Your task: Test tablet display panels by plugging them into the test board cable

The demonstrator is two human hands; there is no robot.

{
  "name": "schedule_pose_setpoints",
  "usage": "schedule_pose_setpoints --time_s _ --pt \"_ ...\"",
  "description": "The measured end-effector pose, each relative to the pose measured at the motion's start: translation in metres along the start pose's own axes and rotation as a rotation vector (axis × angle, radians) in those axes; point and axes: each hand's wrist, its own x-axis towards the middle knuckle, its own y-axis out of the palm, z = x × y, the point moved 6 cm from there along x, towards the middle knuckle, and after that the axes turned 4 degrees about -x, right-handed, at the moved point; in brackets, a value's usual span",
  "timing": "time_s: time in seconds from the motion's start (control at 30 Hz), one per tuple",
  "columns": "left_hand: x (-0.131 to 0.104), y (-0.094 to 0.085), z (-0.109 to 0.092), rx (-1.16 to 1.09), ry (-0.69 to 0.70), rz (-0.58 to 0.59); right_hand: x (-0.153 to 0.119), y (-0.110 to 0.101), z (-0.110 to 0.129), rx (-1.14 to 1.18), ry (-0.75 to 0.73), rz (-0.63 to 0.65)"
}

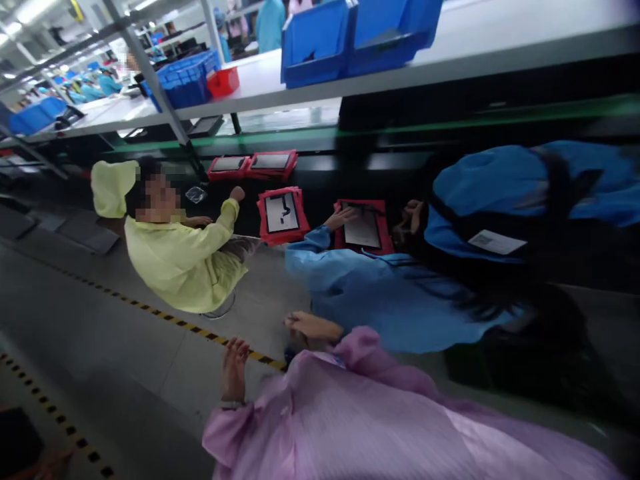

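My left hand [235, 368] is raised over the floor at lower centre, its fingers loosely bent and apart, with nothing visible in it. My right hand [313, 327] points left beside a person's blue smock [370, 300]; its fingers are loosely curled, and no object shows in them. Both come out of pink sleeves [365, 350]. Neither touches the bench. Beyond them, red-framed pads with dark-edged pale panels lie in a stack [284, 215], and a black strip rests on the top panel. Another red-framed panel [363, 230] lies under a co-worker's hand.
A person in yellow [175, 260] sits at the left by the dark bench. Close at the right is a person in a blue cap [490, 200]. More red-framed panels [270, 162] lie farther back. Blue bins [317, 47] stand on the shelf. Striped tape [165, 317] crosses the floor.
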Motion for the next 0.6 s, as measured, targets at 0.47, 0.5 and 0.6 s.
schedule_pose_setpoints --time_s 0.47,0.5,0.6 --pt "0.218 0.237 -0.19 -0.128 -0.071 0.529 0.035 -0.225 0.135 0.938 -0.526 -0.576" --pt "0.235 0.263 -0.198 -0.135 -0.085 0.539 0.042 -0.249 0.137 1.008 -0.58 -0.622" --pt "0.295 0.339 -0.221 -0.168 -0.12 0.528 0.078 -0.339 0.143 1.052 -0.58 -0.732"
